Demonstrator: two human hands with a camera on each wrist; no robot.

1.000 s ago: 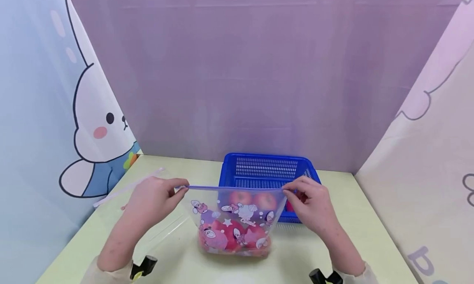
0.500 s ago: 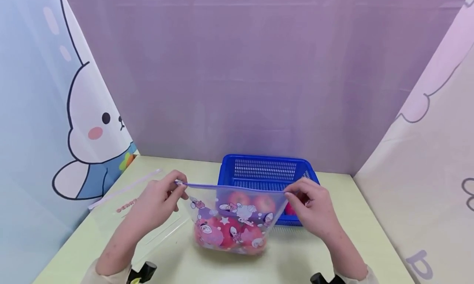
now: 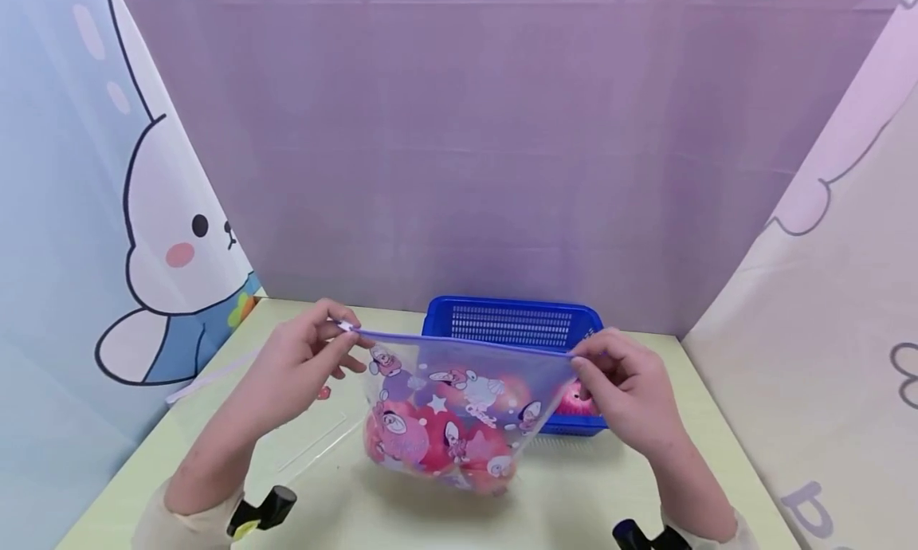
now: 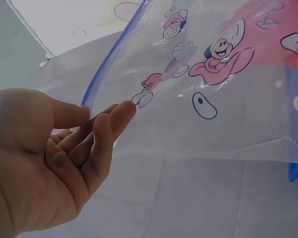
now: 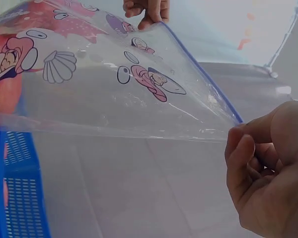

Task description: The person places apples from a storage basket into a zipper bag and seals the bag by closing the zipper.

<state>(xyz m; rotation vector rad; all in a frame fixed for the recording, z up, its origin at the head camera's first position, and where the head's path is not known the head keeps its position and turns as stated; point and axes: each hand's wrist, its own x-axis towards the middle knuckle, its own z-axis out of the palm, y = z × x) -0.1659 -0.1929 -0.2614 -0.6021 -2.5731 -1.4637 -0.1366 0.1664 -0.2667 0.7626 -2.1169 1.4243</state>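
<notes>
A clear zip bag (image 3: 445, 406) with a purple top strip and cartoon prints hangs between my two hands, round red and pink fruits showing through its lower part. My left hand (image 3: 304, 367) pinches the strip's left end, where a white slider (image 3: 347, 326) sits at the fingertips. At the opposite end, thumb and fingers of my right hand (image 3: 627, 386) grip the top corner. The left wrist view shows thumb and fingertips on the purple edge of the bag (image 4: 208, 99). In the right wrist view the strip runs taut from one hand to the other.
Behind the bag stands a blue perforated basket (image 3: 512, 323), with a pink-red fruit (image 3: 574, 398) in its right part. Another clear bag (image 3: 315, 446) lies flat on the pale yellow table (image 3: 574, 510) at the left. Curtains enclose the back and sides.
Both hands have risen and drawn slightly apart, the left one higher. The bag has come up with them and tilts, its left end raised. The slider now shows at the left fingertips.
</notes>
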